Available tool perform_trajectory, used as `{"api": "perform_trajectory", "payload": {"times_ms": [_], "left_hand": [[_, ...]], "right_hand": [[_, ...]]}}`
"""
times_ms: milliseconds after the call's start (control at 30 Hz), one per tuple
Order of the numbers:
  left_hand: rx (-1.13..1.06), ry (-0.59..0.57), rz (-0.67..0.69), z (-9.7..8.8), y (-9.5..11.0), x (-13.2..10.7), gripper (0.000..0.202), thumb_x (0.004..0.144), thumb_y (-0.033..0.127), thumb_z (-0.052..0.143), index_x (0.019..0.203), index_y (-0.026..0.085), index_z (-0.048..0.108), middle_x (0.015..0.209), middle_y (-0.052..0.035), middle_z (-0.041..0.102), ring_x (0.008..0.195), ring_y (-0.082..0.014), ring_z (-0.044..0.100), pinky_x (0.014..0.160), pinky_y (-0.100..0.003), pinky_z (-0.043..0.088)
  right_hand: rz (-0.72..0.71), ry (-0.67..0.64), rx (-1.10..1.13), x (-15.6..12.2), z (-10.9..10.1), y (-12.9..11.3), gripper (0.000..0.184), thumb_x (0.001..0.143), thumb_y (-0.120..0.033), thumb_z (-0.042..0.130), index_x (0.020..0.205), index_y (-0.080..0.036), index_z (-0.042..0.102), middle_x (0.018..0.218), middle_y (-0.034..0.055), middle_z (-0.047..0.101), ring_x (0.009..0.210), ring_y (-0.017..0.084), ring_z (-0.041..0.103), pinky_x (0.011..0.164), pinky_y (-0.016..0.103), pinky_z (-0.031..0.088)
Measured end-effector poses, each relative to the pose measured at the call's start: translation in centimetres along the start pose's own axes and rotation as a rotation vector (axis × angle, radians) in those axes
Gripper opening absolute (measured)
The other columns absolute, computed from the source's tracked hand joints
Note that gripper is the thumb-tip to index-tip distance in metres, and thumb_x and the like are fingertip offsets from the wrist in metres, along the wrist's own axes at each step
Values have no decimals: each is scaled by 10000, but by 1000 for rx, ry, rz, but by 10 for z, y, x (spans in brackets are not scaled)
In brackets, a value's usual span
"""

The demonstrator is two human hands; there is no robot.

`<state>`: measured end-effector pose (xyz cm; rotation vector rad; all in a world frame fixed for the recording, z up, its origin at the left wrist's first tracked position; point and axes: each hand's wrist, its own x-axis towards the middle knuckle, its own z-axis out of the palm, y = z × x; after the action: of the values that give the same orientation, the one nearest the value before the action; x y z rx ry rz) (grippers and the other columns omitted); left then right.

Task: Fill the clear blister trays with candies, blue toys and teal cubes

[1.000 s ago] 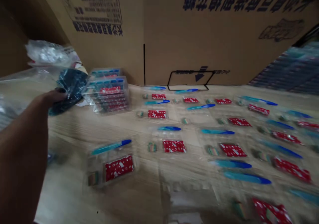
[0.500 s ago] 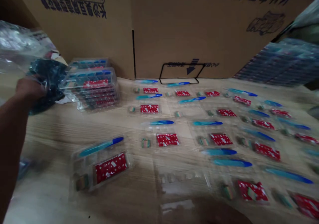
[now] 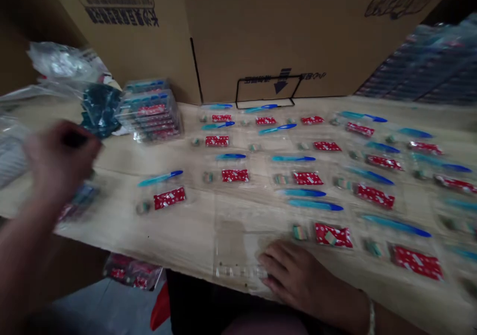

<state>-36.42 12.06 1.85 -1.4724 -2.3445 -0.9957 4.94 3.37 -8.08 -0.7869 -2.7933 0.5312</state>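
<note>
My left hand (image 3: 61, 156) hovers over the table's left end, blurred by motion. Its fingers look curled round a small dark thing I cannot make out. Behind it lies a clear bag of dark blue pieces (image 3: 100, 109). My right hand (image 3: 298, 275) lies flat at the near edge, fingers spread, fingertips touching an empty clear plastic tray (image 3: 233, 255). Several clear trays cover the cardboard table top (image 3: 194, 225), each with a blue pen (image 3: 160, 178), a red patterned packet (image 3: 169, 198) and a small striped piece (image 3: 300, 232).
A stack of filled clear packs (image 3: 152, 114) stands at the back left. Large cardboard boxes (image 3: 261, 27) wall off the back. More stacked packs (image 3: 428, 71) lean at the far right. Red packets in a bag (image 3: 130, 273) lie below the table's near edge.
My left hand has drawn back from the bag of dark blue pieces toward me. My right hand has come into view on the empty tray. The view has tilted down.
</note>
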Motion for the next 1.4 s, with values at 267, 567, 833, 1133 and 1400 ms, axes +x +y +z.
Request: {"api": "perform_trajectory", "payload": {"times_ms": [267, 567, 833, 1133, 1400], "left_hand": [[-280, -335, 367, 40, 68, -198, 98, 796, 146, 500, 740, 196, 564, 780, -31, 584, 725, -147, 573, 641, -270, 484], [-289, -362, 319, 22, 47, -198, 442, 737, 305, 667, 1148, 218, 531, 1318, -115, 445, 1210, -296, 416, 975, -477, 374], [-432, -132, 54, 24, 35, -194, 73, 818, 138, 558, 851, 197, 587, 880, -24, 616, 856, -165, 581, 753, -309, 463], [7, -388, 292, 29, 63, -147, 83, 762, 221, 618, 783, 190, 692, 837, -87, 650, 873, -265, 557, 771, -423, 440], [-1220, -679, -638, 23, 103, -195, 93, 652, 202, 732, 703, 171, 661, 640, 5, 657, 588, -111, 600, 562, -207, 481]], "right_hand": [[-34, 39, -46, -2, -2, -1, 195, 896, -224, 420, 979, -153, 581, 874, 76, 600, 793, 197, 557, 707, 339, 474], [19, 54, 100, 45, -38, 9, 252, 940, -195, 366, 890, -177, 613, 818, 51, 593, 753, 153, 551, 667, 282, 442], [-20, -75, 10, 167, -25, 0, 138, 859, -144, 516, 774, -146, 625, 778, 55, 625, 753, 169, 576, 664, 269, 412], [126, -45, 284, 177, -25, 6, 132, 719, -99, 584, 838, -154, 606, 766, 24, 648, 687, 140, 576, 599, 239, 401], [255, 70, 978, 106, -47, 1, 109, 778, -189, 618, 872, -203, 672, 818, 0, 629, 755, 112, 593, 649, 226, 469]]}}
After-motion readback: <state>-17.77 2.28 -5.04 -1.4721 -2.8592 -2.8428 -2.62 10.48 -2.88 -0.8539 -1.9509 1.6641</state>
